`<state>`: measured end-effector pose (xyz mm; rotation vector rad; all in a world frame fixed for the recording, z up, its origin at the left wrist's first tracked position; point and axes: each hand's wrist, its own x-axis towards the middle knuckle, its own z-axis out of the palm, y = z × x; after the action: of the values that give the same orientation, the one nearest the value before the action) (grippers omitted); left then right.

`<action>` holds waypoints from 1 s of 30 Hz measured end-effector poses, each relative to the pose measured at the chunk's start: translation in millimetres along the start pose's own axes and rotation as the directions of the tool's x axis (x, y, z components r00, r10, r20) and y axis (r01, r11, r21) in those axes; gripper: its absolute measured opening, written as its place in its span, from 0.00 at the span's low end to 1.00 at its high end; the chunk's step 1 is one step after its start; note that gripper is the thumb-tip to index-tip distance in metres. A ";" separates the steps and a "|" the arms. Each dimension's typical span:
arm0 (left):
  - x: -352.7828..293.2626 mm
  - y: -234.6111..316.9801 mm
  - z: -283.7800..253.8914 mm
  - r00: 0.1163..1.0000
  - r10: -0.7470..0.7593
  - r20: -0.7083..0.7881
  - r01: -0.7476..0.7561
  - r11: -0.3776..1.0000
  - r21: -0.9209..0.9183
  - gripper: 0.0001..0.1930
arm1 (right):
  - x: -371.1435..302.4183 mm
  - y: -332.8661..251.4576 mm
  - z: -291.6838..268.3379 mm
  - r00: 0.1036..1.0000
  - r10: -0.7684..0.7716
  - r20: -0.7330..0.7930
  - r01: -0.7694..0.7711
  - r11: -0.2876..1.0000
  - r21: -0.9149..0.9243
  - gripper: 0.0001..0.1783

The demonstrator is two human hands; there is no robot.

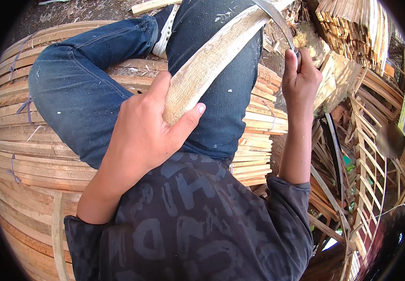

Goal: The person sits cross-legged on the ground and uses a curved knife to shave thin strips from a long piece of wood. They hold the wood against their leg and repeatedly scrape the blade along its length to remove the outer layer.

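Head view looks down on my lap, where my left hand [148, 129] is closed round the near end of a long, pale, curved slab of split wood [211, 58], thumb pressed against its right edge and fingers wrapped behind. From that hand the slab runs up and to the right across my blue jeans [80, 89]. My right hand [300, 77] is shut in a fist on the handle of a curved grey metal blade [275, 16], which arcs up and left from the fist to meet the slab's far end. Under my legs, left of and below my left hand, lie bundles of thin bent wooden strips [20, 154]. Right of my right hand stand stacked wooden slat frames [368, 154]; I see no containers.
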<state>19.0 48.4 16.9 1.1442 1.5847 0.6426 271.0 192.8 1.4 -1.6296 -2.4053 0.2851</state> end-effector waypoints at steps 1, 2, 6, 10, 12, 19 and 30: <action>-2.0 1.1 0.2 1.000 0.009 -0.016 -0.009 1.000 0.005 0.21 | 9.7 11.1 1.7 0.998 -0.052 -0.019 0.051 0.998 -0.045 0.19; -2.6 1.9 0.7 1.000 0.005 -0.025 -0.006 1.000 -0.010 0.20 | 20.4 19.2 1.2 0.993 -0.110 -0.044 0.105 0.990 -0.096 0.20; -3.2 2.3 3.0 0.999 -0.002 -0.052 0.000 0.999 -0.039 0.19 | 46.0 37.8 -3.1 0.977 -0.177 -0.118 0.145 0.960 -0.238 0.24; -3.6 5.6 1.6 0.999 -0.040 -0.004 0.040 0.999 -0.023 0.19 | 39.9 39.4 5.4 0.980 -0.134 -0.145 0.103 0.973 -0.208 0.25; -3.4 4.3 -0.2 0.999 -0.045 -0.004 0.045 0.999 -0.015 0.20 | 33.4 31.4 4.5 0.988 -0.099 -0.122 0.073 0.977 -0.198 0.26; -3.6 -4.2 8.2 0.998 0.013 -0.055 -0.016 0.998 -0.058 0.23 | 8.9 -12.8 -0.7 0.917 -0.395 -0.057 0.386 0.914 -0.126 0.22; -1.0 -4.0 5.0 1.000 -0.004 -0.007 0.004 1.000 -0.021 0.24 | 28.3 6.5 1.4 0.972 -0.233 -0.022 0.229 0.966 -0.123 0.23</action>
<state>22.2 45.2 12.3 1.1235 1.5826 0.6602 266.1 221.5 0.3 -1.3659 -2.5976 0.0721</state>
